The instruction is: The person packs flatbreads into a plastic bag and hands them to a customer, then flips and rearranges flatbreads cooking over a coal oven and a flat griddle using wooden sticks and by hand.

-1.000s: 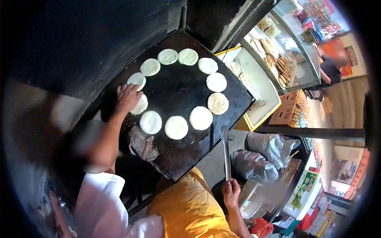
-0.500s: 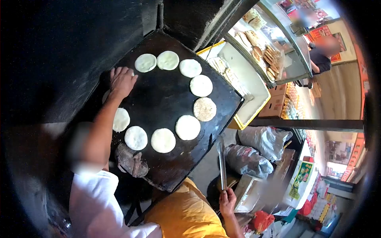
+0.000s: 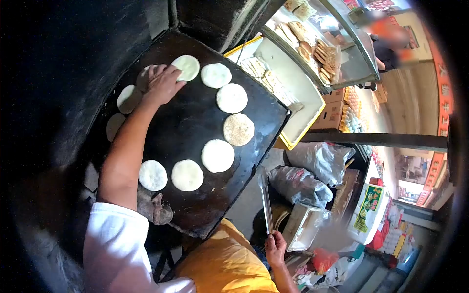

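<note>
Pale round flatbreads lie in a ring on a dark griddle (image 3: 195,117). My left hand (image 3: 163,85) is over the far left of the ring, palm down with fingers apart. Its fingertips rest on a partly covered flatbread (image 3: 143,78), and another flatbread (image 3: 187,68) is right beside the hand. One speckled, browner flatbread (image 3: 239,129) sits on the right of the ring. My right hand (image 3: 276,247) grips the handle end of metal tongs (image 3: 266,205), which point up beside the griddle's right edge. A grey cloth (image 3: 155,207) lies at the griddle's near left corner.
Beyond the griddle's right edge stands a yellow-rimmed white tray (image 3: 293,119) holding flatbreads, beside a glass display case (image 3: 359,51) of baked goods. Silvery bags (image 3: 300,185) and a white box (image 3: 303,227) lie to the right. A person (image 3: 385,53) stands behind the case.
My left hand has moved along the ring, from the left-side flatbreads to those farther up. The view has shifted, moving the griddle leftward. My right hand still holds the tongs.
</note>
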The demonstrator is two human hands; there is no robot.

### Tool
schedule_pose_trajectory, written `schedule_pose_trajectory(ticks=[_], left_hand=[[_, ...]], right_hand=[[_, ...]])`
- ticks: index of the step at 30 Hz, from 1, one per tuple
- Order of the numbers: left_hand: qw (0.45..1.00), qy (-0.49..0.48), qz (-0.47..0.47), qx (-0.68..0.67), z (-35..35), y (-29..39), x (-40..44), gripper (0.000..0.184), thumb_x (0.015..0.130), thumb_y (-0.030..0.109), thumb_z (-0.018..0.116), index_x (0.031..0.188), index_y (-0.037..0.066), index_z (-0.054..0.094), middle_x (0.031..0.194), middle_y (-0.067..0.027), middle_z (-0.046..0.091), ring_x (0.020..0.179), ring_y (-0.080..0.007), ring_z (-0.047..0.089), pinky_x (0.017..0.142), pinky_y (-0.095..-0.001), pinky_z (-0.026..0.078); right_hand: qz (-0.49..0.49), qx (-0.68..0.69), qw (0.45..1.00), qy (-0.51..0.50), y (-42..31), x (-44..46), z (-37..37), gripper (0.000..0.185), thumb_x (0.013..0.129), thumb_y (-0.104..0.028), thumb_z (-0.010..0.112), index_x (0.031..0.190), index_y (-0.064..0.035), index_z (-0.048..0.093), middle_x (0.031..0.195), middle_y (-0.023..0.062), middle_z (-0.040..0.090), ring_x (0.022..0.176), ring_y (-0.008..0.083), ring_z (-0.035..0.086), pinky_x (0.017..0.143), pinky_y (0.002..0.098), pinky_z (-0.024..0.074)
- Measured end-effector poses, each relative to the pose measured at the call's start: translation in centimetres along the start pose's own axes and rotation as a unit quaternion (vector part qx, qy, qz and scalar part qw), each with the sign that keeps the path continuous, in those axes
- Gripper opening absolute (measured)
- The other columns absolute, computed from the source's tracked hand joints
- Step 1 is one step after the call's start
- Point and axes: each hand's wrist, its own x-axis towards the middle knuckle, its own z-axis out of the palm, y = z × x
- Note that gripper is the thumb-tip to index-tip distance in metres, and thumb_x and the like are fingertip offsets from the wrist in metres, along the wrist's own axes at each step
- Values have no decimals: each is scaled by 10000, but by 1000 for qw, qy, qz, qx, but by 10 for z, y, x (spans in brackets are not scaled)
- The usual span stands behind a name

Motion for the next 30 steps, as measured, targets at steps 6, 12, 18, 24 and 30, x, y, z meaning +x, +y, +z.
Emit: schedule_pose_trajectory(ticks=[6,12,18,24,30], left_hand=[[997,-28,-10,-76,10,50,30,428,883,365,625,1230,116,592,1289,-65,556,1257,-302,440,1084,-538,260],[989,-137,-52,4,4,86,27,624,801,428,701,1321,132,529,1317,-94,503,1305,-307,365,1106,-572,178],[999,-18,15,-43,9,125,17,455,878,295,586,1302,131,553,1424,-64,458,1364,-255,330,1100,-563,204],[985,-101,98,-97,-1,172,-45,577,828,394,673,1291,78,531,1364,-83,500,1325,-306,379,1101,-570,224],[954,26,-4,-299,-33,215,-77,464,869,273,658,1257,48,537,1218,-188,559,1151,-349,521,967,-447,396]], right_hand=[[-23,-13,1000,12,14,-3,-5,107,983,-124,530,1009,-28,568,693,-38,498,586,49,448,521,200,366],[-10,39,999,12,18,-9,-10,125,989,-134,528,1057,-38,571,685,-34,506,558,42,437,475,196,344],[-5,31,999,-6,25,-11,-14,131,993,-146,518,1059,-51,579,673,-40,519,524,36,415,466,195,331],[-34,34,999,-14,28,-6,-25,128,989,-113,513,1030,-10,576,692,-55,488,583,32,425,506,207,358],[-78,11,996,-41,39,-7,-33,146,985,-144,526,1013,-18,595,696,-43,513,614,36,457,546,206,381]])
